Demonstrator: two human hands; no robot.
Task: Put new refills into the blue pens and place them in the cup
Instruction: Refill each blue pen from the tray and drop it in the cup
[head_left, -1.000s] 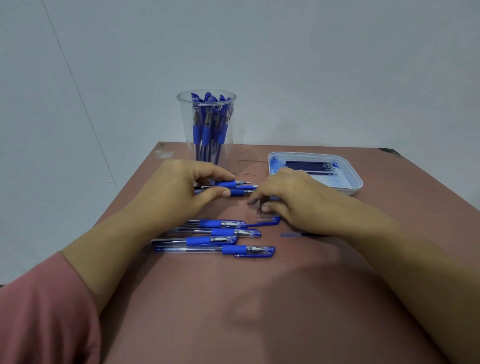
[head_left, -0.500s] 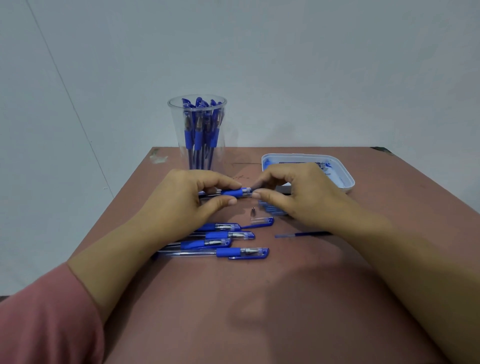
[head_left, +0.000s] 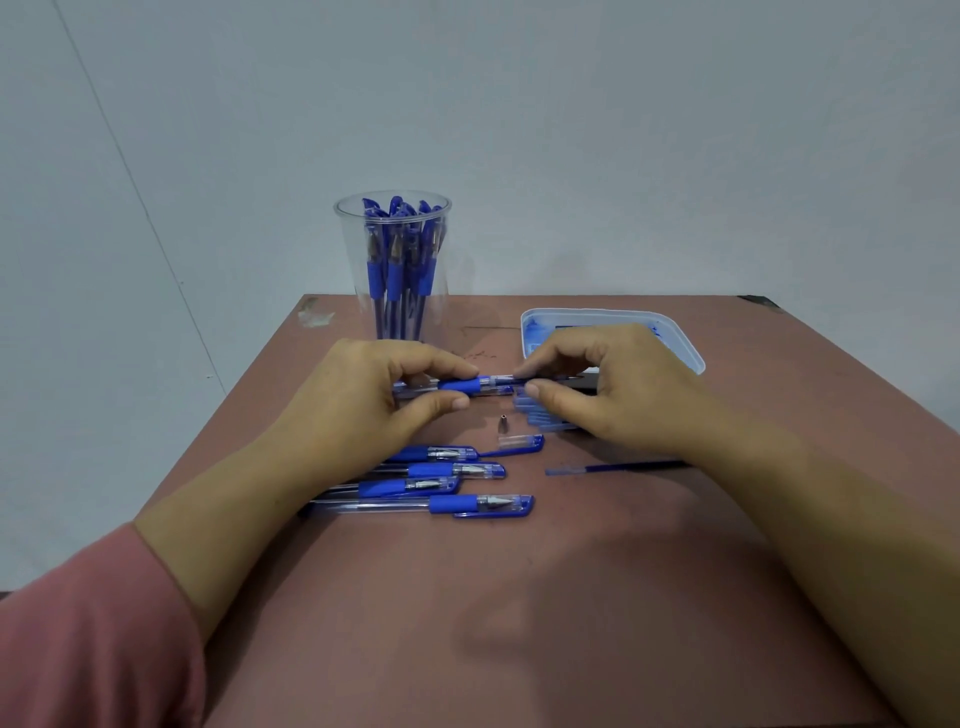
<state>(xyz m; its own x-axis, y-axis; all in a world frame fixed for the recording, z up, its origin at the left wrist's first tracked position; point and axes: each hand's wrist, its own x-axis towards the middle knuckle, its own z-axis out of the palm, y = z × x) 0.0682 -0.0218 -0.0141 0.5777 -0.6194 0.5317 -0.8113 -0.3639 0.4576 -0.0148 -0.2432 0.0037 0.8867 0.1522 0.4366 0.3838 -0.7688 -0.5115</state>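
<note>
Both forearms reach in from the near edge of the table (head_left: 519, 623), and the hands meet mid-surface. The left hand (head_left: 363, 400) curls thumb and forefinger round the grip of a blue pen (head_left: 460, 385), holding it level. The right hand (head_left: 613, 395) pinches its front end. The cup (head_left: 392, 270) stands behind, towards the far left corner.

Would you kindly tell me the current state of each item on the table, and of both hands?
cup: upright, full of capped pens.
held pen: uncapped, horizontal, pinched by both hands.
metal tip: detached, standing on table.
cap: off, lying loose.
four pens: capped, lying flat.
loose refill: lying bare on table.
tray: partly hidden behind right hand.
left hand: pinches held pen's grip.
right hand: pinches held pen's front end.
</note>
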